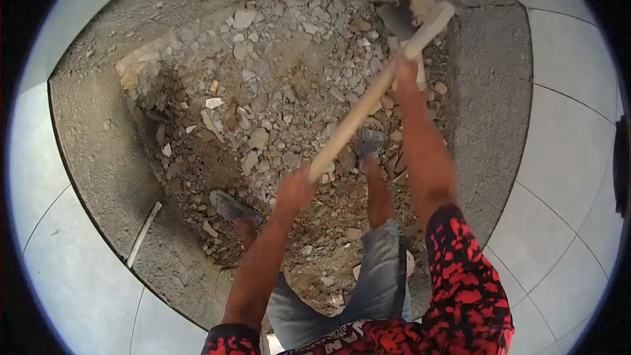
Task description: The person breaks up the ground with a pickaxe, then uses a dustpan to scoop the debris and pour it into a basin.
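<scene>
Your left hand [296,187] is clamped around the lower end of the wooden handle [355,118]. Your right hand [404,69] is closed on the same handle higher up, just below the tool head [402,16]. The head sits over the far side of the rubble [276,85] filling the pit. Your sandals [230,207] stand on the broken stones, and pale floor tiles [572,177] ring the pit.
</scene>
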